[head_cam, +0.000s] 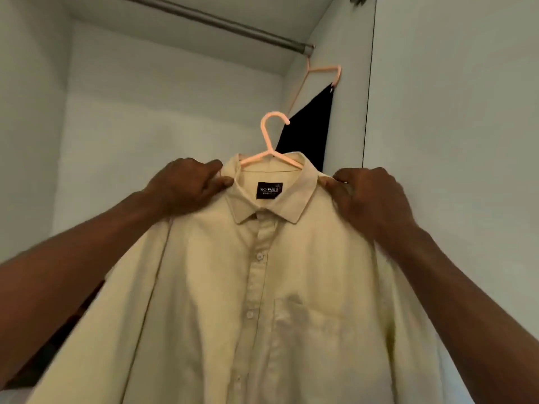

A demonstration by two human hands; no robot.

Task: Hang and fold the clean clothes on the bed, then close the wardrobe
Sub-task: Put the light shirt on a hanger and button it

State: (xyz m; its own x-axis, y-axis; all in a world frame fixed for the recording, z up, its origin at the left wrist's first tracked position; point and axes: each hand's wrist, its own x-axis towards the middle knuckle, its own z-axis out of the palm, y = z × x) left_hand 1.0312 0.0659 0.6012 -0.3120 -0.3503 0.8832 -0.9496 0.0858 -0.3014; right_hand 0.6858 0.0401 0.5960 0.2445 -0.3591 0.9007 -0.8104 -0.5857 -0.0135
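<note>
the pale yellow shirt (262,287), soft woven cotton on a pink plastic hanger (269,141), is held up inside the wardrobe, pinched at each shoulder by the left hand (186,185) and right hand (370,196). next, the hook must be lifted onto the metal rail (221,24), far above.

Pale yellow buttoned shirt (262,287) hangs upright on pink hanger (272,141), below wardrobe rail (210,21).

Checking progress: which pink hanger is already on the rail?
The far hanger with the dark garment, hooked on the rail. The near hanger, in the shirt held by left hand and right hand, has its hook free.
</note>
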